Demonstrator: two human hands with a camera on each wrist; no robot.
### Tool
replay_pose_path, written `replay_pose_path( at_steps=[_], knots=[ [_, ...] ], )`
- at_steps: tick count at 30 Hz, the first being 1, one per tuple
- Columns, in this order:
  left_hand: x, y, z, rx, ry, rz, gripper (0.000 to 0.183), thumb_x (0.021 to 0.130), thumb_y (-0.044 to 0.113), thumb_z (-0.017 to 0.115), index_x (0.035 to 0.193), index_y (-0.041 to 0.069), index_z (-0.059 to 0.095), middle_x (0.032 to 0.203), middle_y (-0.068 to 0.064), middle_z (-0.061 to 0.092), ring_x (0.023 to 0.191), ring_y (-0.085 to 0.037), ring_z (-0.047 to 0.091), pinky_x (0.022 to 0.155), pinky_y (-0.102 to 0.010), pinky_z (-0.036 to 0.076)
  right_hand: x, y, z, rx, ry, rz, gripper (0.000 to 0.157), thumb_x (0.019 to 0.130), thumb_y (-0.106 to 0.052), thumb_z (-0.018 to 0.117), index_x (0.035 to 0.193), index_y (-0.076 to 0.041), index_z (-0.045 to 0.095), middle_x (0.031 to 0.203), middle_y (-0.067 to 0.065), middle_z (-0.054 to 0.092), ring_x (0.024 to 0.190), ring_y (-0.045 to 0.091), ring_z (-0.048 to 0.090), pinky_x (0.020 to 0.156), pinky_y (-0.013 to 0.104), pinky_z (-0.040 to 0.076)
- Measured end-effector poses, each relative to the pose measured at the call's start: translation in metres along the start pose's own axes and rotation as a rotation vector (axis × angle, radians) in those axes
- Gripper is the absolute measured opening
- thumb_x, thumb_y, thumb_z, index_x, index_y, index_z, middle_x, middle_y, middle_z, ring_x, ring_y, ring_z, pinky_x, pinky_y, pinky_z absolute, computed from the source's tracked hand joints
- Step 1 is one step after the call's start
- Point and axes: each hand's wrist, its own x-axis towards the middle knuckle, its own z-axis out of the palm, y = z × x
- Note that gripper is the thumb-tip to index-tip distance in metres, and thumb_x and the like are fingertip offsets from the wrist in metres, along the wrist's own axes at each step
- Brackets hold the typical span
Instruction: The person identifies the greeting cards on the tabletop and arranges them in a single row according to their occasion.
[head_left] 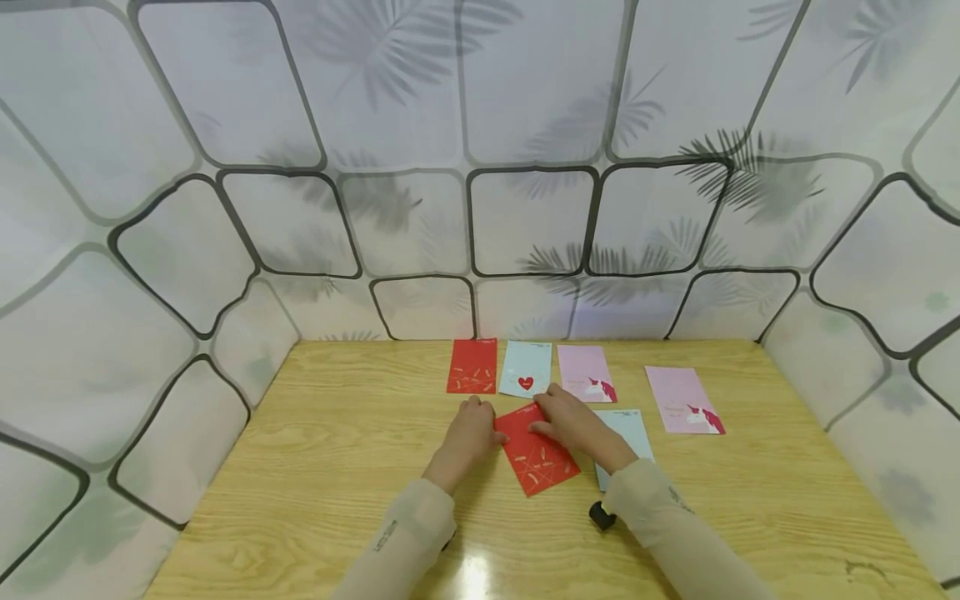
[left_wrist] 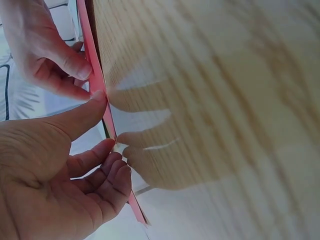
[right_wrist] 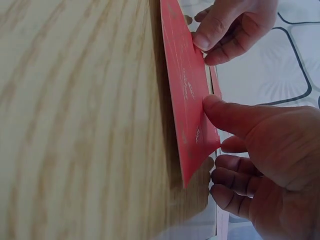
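A red card (head_left: 540,468) with pale line drawings lies turned at an angle near the middle of the table, partly raised off the wood in the right wrist view. My left hand (head_left: 467,437) pinches its left edge between thumb and fingers. At its upper right corner my right hand (head_left: 573,421) grips it, thumb on the printed face and forefinger behind. Under my right forearm, a light blue card (head_left: 628,427) is partly covered. Behind the hands stand in a row another red card (head_left: 472,364), a light blue card with a heart (head_left: 527,360) and a pink unicorn card (head_left: 583,367).
A second pink unicorn card (head_left: 681,398) lies apart on the right. The wooden table (head_left: 337,450) meets a patterned cloth wall (head_left: 420,225) at the back and sides. A small black device (head_left: 602,515) shows at my right wrist.
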Motion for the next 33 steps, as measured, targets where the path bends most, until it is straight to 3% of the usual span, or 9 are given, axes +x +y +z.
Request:
replay_pose_path(
  at_steps=[9, 19, 28, 33],
  knots=[
    [0.0005, 0.0015, -0.0010, -0.013, -0.022, -0.004, 0.028, 0.087, 0.020, 0.086, 0.093, 0.000, 0.067, 0.098, -0.014, 0.055, 0.092, -0.027, 0.052, 0.082, -0.039, 0.053, 0.0006, 0.0000, 0.0015, 0.002, -0.002, 0.010, 0.049, 0.093, -0.031, 0.079, 0.127, 0.002, 0.066, 0.103, 0.007, 0.057, 0.089, 0.018, 0.052, 0.083, 0.034, 0.051],
    [0.0025, 0.0048, -0.0017, -0.009, -0.036, -0.026, 0.030, 0.086, 0.021, 0.087, 0.089, 0.000, 0.066, 0.099, -0.016, 0.056, 0.093, -0.029, 0.054, 0.084, -0.041, 0.053, 0.0015, 0.0006, 0.0016, 0.018, 0.009, -0.004, 0.037, 0.092, -0.026, 0.081, 0.111, 0.002, 0.067, 0.097, 0.007, 0.054, 0.084, 0.019, 0.049, 0.077, 0.034, 0.048],
    [0.0064, 0.0047, -0.0033, -0.029, -0.035, -0.048, 0.034, 0.083, 0.022, 0.090, 0.087, 0.001, 0.064, 0.097, -0.015, 0.057, 0.093, -0.031, 0.055, 0.084, -0.043, 0.052, 0.0025, -0.0005, 0.0002, 0.161, 0.060, 0.062, 0.041, 0.087, -0.020, 0.086, 0.112, -0.002, 0.058, 0.090, 0.002, 0.052, 0.079, 0.017, 0.049, 0.073, 0.032, 0.048],
    [0.0073, 0.0035, -0.0043, -0.048, -0.052, -0.047, 0.033, 0.082, 0.022, 0.090, 0.093, 0.000, 0.068, 0.094, -0.012, 0.057, 0.089, -0.028, 0.054, 0.082, -0.042, 0.052, 0.0000, 0.0007, -0.0008, 0.235, 0.131, 0.071, 0.026, 0.091, -0.013, 0.081, 0.102, -0.008, 0.058, 0.077, -0.002, 0.052, 0.070, 0.014, 0.048, 0.066, 0.030, 0.044]
  ],
)
